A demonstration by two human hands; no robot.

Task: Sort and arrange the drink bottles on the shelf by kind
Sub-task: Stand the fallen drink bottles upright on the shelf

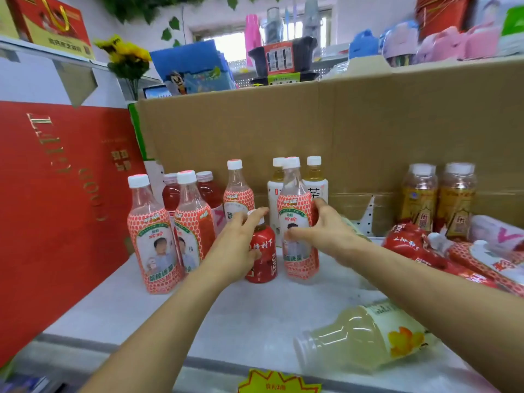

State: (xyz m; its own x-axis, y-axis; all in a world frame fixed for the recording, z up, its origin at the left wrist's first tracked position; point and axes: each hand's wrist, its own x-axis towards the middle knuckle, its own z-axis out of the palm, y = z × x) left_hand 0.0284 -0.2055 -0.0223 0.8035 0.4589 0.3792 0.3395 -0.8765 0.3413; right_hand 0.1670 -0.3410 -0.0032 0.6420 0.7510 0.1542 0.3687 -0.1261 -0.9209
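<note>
My left hand grips a short red bottle standing mid-shelf. My right hand holds a tall lychee-patterned bottle upright beside it. Three more lychee bottles stand at the left and behind, with two dark red drinks at the back. Two white tea bottles stand behind my right hand. Two yellow-labelled bottles stand at the right. A pale yellow bottle lies on its side near the front edge. Several red and patterned bottles lie toppled at the right.
The white shelf is backed by a cardboard wall. A big red gift box stands along the left side. A yellow price tag hangs on the front edge. Boxes, yellow flowers and plastic goods fill the shelves above.
</note>
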